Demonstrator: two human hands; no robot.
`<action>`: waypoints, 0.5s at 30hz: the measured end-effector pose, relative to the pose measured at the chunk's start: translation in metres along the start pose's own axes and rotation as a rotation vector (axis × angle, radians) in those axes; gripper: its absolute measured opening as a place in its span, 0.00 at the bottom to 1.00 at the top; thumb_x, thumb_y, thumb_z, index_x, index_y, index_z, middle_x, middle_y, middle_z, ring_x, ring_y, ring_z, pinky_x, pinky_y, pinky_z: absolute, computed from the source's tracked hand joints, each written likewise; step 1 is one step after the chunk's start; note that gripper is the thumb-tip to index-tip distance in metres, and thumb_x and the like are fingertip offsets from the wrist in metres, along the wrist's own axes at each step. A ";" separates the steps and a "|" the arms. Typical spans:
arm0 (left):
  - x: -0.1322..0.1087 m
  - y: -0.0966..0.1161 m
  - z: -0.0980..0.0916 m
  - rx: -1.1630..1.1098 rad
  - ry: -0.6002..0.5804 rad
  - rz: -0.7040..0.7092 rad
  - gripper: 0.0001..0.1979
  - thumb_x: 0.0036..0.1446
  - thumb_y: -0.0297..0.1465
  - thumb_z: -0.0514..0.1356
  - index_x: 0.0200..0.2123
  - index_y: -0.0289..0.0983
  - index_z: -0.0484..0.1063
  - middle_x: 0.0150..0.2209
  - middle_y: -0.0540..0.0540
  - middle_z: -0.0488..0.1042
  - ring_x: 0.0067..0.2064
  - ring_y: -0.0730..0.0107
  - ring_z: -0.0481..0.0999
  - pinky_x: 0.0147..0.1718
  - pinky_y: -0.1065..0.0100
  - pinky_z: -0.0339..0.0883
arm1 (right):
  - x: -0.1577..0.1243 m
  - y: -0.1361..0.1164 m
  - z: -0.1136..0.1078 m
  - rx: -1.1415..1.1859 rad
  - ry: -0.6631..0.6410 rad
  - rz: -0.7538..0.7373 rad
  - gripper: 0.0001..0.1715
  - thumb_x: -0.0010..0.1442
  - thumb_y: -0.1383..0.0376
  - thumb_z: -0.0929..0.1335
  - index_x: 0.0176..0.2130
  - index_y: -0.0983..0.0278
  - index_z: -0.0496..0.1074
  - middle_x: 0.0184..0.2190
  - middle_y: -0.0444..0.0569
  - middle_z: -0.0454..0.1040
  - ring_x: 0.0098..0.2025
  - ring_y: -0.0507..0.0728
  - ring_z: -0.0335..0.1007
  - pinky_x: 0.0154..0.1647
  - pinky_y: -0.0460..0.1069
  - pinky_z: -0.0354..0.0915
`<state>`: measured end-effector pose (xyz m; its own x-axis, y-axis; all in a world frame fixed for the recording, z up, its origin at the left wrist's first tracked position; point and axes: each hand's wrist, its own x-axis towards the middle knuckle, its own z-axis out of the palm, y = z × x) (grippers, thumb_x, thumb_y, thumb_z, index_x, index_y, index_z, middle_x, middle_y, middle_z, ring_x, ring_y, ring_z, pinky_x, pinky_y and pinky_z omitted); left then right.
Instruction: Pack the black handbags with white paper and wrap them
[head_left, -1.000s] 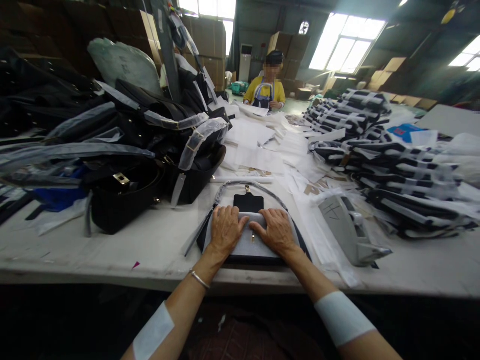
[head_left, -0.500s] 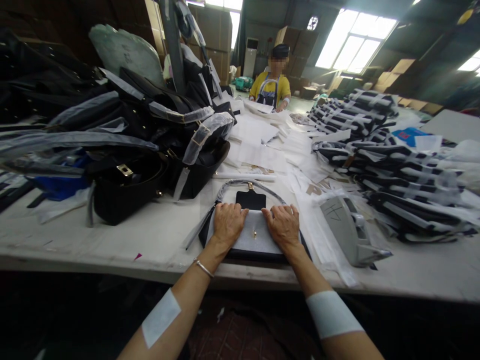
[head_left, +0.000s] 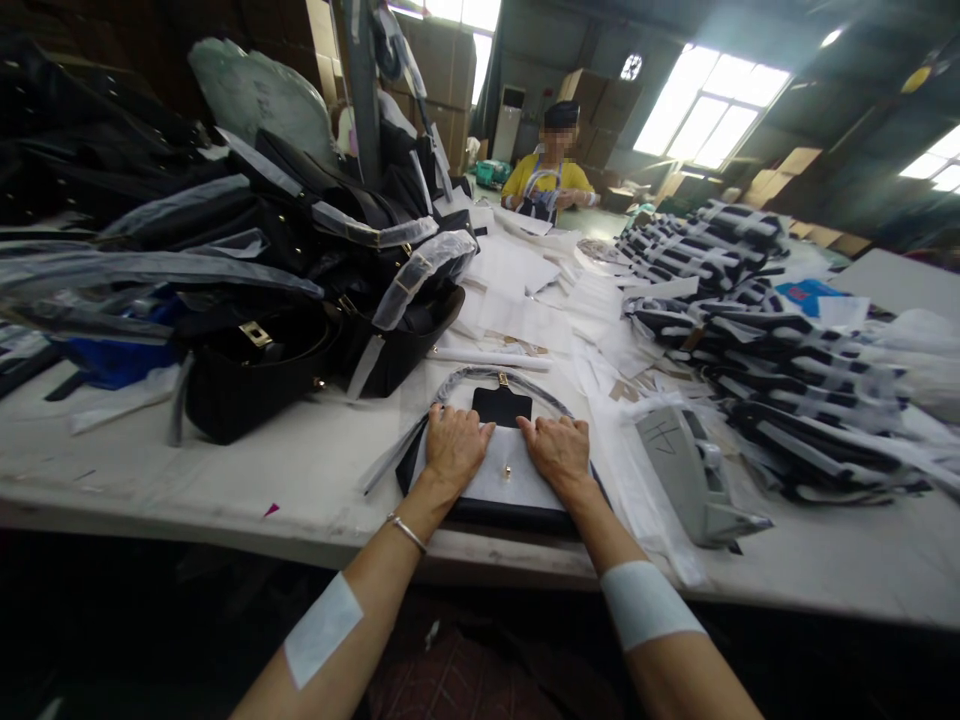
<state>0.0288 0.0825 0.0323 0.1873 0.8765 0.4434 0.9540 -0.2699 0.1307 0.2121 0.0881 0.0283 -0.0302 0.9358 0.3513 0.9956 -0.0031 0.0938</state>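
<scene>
A black handbag (head_left: 517,515) lies flat at the table's front edge, a pale sheet (head_left: 484,488) covering its front around a small gold lock post (head_left: 507,472). My left hand (head_left: 456,445) grips the bag's upper left edge together with the sheet, thumb pointing inward. On the upper right edge, my right hand (head_left: 557,450) holds on the same way. The fingertips of both hands are hidden behind that edge. Between and beyond them lies a black flap tab (head_left: 501,406) with a gold clasp (head_left: 503,380). A plastic-wrapped handle (head_left: 461,378) arcs behind the tab.
Black handbags with wrapped handles (head_left: 262,390) are heaped at left. A grey tape dispenser (head_left: 679,470) stands to the right, before a stack of wrapped black bags (head_left: 810,425). White paper sheets (head_left: 517,265) cover the table's middle. A person in yellow (head_left: 551,180) works at the far end.
Both hands stay on the bag's upper edge; the right has shifted slightly inward. The view has tilted a little. The far person's hands have risen from the table.
</scene>
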 end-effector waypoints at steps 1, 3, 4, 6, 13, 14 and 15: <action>0.000 0.000 0.000 0.002 0.003 -0.002 0.17 0.66 0.41 0.56 0.40 0.32 0.76 0.37 0.37 0.79 0.46 0.49 0.74 0.57 0.47 0.54 | 0.000 0.000 0.000 0.003 0.005 0.005 0.32 0.71 0.48 0.57 0.36 0.66 0.78 0.33 0.59 0.80 0.42 0.65 0.73 0.47 0.59 0.53; 0.000 0.001 0.000 0.004 0.010 -0.004 0.17 0.65 0.40 0.57 0.42 0.32 0.76 0.39 0.38 0.78 0.47 0.50 0.73 0.59 0.47 0.52 | 0.000 -0.001 0.001 0.010 0.017 0.009 0.30 0.70 0.48 0.58 0.40 0.66 0.77 0.37 0.59 0.79 0.44 0.65 0.72 0.48 0.59 0.53; -0.001 0.001 0.000 0.005 0.013 -0.004 0.16 0.65 0.40 0.57 0.43 0.32 0.75 0.40 0.38 0.78 0.48 0.50 0.73 0.60 0.47 0.51 | 0.001 -0.001 0.001 0.015 0.021 0.006 0.29 0.70 0.48 0.58 0.43 0.66 0.76 0.39 0.59 0.79 0.45 0.65 0.71 0.48 0.59 0.53; -0.001 0.001 0.000 0.006 0.015 0.000 0.16 0.65 0.40 0.57 0.43 0.33 0.75 0.40 0.38 0.77 0.48 0.51 0.73 0.62 0.47 0.49 | 0.001 -0.001 0.001 0.024 0.024 0.002 0.28 0.70 0.48 0.59 0.49 0.65 0.74 0.42 0.59 0.78 0.47 0.66 0.70 0.48 0.59 0.54; -0.001 0.002 0.001 0.001 0.033 0.018 0.15 0.64 0.38 0.58 0.47 0.32 0.73 0.42 0.37 0.76 0.49 0.50 0.72 0.63 0.45 0.50 | 0.005 0.002 0.010 0.028 0.035 -0.036 0.32 0.69 0.48 0.59 0.59 0.67 0.69 0.47 0.61 0.77 0.55 0.68 0.66 0.64 0.66 0.43; -0.001 0.002 0.000 -0.007 0.055 0.040 0.15 0.65 0.36 0.58 0.50 0.33 0.71 0.46 0.36 0.75 0.52 0.50 0.71 0.64 0.44 0.48 | 0.005 0.003 0.012 0.032 0.049 -0.048 0.33 0.69 0.48 0.59 0.60 0.68 0.68 0.48 0.60 0.78 0.57 0.68 0.66 0.66 0.67 0.38; -0.002 0.002 -0.001 -0.028 0.077 0.083 0.15 0.65 0.33 0.57 0.52 0.34 0.69 0.51 0.35 0.73 0.55 0.50 0.69 0.64 0.43 0.48 | 0.005 0.003 0.014 0.038 0.066 -0.056 0.33 0.69 0.48 0.59 0.60 0.68 0.68 0.48 0.60 0.77 0.57 0.68 0.65 0.67 0.67 0.36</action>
<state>0.0301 0.0801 0.0324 0.2455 0.8180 0.5202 0.9288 -0.3522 0.1153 0.2163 0.0977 0.0176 -0.0904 0.9088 0.4074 0.9948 0.0632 0.0797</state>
